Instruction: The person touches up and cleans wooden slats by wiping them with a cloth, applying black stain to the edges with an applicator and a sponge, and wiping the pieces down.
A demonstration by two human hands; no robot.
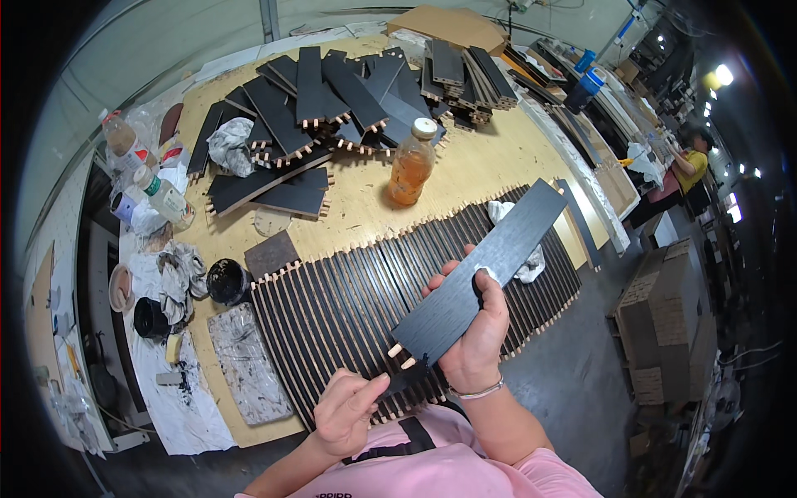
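1. Step in hand: you appear to be touching up the dowelled end of a black panel (488, 274) with dark finish. This is a judgement from the grip and the stained materials nearby.
2. Your right hand (475, 332) grasps the panel from beneath, fingers (452, 270) wrapped over its near edge and thumb on its face. The panel is held tilted above the tabletop (465, 178), its far end pointing up and right.
3. Your left hand (349, 407) is clenched on a small dark applicator (408, 378), likely a brush or pad; its exact kind cannot be told. Its tip sits just beside the two pale dowels (401, 357) at the panel's lower end.
4. Next move, as judged: it calls for steady support from the right hand and light, short strokes around the dowels, keeping finish off the bare wood.
5. Below the panel lies a row of black panels (349, 307) set on edge, dowels outward.
6. Also on the tabletop: an amber bottle (412, 166), a loose heap of panels (324, 100), a black paint tub (226, 280), a white rag (531, 261).
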